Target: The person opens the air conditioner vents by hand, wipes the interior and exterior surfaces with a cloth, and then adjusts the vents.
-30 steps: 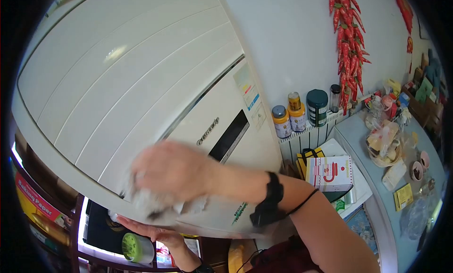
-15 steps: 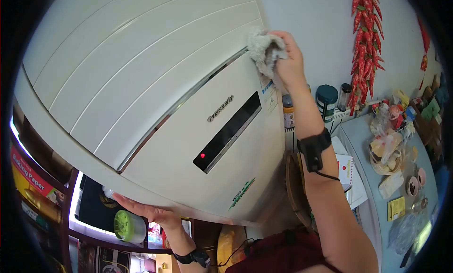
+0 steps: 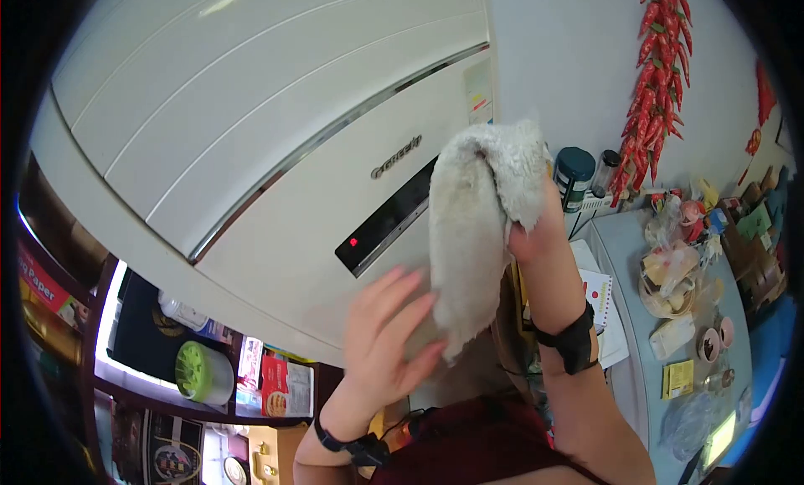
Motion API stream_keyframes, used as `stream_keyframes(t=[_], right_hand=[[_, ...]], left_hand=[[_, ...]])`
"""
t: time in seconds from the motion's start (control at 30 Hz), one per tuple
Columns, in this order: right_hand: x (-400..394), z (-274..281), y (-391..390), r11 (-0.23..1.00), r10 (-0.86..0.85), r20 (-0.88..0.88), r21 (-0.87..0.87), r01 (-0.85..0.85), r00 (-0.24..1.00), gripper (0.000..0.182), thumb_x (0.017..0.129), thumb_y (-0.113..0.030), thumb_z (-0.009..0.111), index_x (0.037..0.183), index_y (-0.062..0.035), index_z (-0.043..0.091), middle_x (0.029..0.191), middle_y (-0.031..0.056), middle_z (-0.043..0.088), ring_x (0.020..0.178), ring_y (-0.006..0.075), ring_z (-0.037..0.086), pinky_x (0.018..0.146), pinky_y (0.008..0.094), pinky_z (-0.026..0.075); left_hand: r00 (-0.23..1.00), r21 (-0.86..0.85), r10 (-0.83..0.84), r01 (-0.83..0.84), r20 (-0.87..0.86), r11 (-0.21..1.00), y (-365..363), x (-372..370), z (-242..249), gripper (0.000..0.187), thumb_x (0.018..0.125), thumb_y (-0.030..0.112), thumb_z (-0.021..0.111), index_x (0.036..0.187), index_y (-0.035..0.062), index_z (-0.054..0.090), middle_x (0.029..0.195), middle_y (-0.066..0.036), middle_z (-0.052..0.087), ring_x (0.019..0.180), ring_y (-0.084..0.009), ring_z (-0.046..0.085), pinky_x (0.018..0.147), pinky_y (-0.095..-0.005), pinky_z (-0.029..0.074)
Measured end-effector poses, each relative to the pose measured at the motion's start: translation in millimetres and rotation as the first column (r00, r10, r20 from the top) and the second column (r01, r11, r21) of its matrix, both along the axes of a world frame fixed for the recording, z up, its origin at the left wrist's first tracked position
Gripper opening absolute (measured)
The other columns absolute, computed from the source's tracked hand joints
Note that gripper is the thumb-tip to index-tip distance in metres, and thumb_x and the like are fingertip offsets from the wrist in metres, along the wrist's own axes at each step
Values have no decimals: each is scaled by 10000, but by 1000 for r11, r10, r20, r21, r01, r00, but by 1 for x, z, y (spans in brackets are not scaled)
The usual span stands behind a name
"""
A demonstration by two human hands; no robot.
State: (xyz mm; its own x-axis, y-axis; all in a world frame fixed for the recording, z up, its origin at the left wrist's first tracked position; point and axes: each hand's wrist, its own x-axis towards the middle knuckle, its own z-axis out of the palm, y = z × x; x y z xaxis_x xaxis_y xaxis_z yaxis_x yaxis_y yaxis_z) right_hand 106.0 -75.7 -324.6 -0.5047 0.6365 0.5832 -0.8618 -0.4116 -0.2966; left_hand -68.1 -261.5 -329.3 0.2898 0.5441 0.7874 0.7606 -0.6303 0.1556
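A fluffy grey-white cloth hangs unfolded from my right hand, whose fingers are mostly hidden behind it. To its left is my left hand, fingers spread, near the cloth's lower edge and holding nothing. Behind both stands a large white air conditioner with curved panel lines and a silver trim strip. Its black display shows a red light and is partly covered by the cloth.
At the left, a dark shelf holds a green-lidded container and boxes. Red chili ornaments hang on the wall. On the right, a pale table carries a basket, bags and small bowls.
The cloth and my right hand have come off the unit's upper right edge, down and nearer, and the cloth has opened out. My left hand has left the unit's lower edge and risen toward the cloth.
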Motion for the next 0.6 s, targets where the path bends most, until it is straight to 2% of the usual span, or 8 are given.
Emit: stream_keyframes(t=[0.1,0.13,0.17,0.23,0.37,0.47,0.5,0.6], right_hand=[[-5,-5,-31,997,3,61,-72,2,998,327,974,-196,481,1243,-24,546,1216,141,601,1104,289,598,941,398,494],[-5,-5,-39,914,-392,305,239,329,868,299,954,-165,507,1220,-34,554,1189,127,604,1078,267,601,921,383,493],[-6,-3,-46,649,-748,371,584,488,550,277,935,-134,533,1196,-45,562,1161,114,607,1052,245,604,900,367,492],[-14,10,-61,874,-480,421,156,459,770,222,855,-8,587,1070,-65,572,999,44,601,920,137,584,807,296,479],[0,0,-45,517,-855,422,633,577,302,132,872,-44,582,1003,-49,589,874,-13,603,839,94,570,745,241,471],[19,5,-35,471,-856,501,647,600,131,142,882,-54,565,1008,-28,624,881,-1,629,827,97,581,734,239,472],[22,2,-29,561,-799,559,558,612,222,172,888,-72,557,1020,-11,648,884,7,651,819,107,597,737,248,479],[22,-2,-30,733,-639,651,355,580,409,181,896,-107,563,1028,-12,641,927,9,651,850,115,600,757,260,485]], left_hand=[[982,-134,-19,45,187,990,22,25,-8,566,693,154,798,1189,9,568,1234,-188,569,1132,-387,548,938,-446,451],[978,-134,16,13,210,991,28,31,-10,544,695,152,793,1173,10,577,1221,-187,573,1118,-383,554,932,-437,456],[972,-132,48,-18,231,991,32,32,-11,522,697,150,787,1157,10,585,1208,-186,578,1103,-380,560,926,-428,460],[969,-150,82,-47,231,988,40,29,-20,482,733,151,764,1148,-1,571,1185,-188,583,1082,-386,561,910,-414,466],[951,-141,-13,60,310,988,49,13,-24,304,883,144,646,1120,-3,524,1169,-165,595,1057,-328,580,897,-374,466],[570,-138,-170,456,804,879,44,9,-22,176,973,111,513,1118,18,475,1181,-133,600,1075,-253,579,914,-345,453],[512,-134,-197,540,836,831,42,6,-15,144,1005,86,440,1140,38,447,1197,-109,597,1098,-209,563,930,-335,445],[668,-303,-121,482,735,822,41,12,-18,205,1016,194,451,1132,24,444,1170,-159,612,1067,-238,589,922,-368,461]])
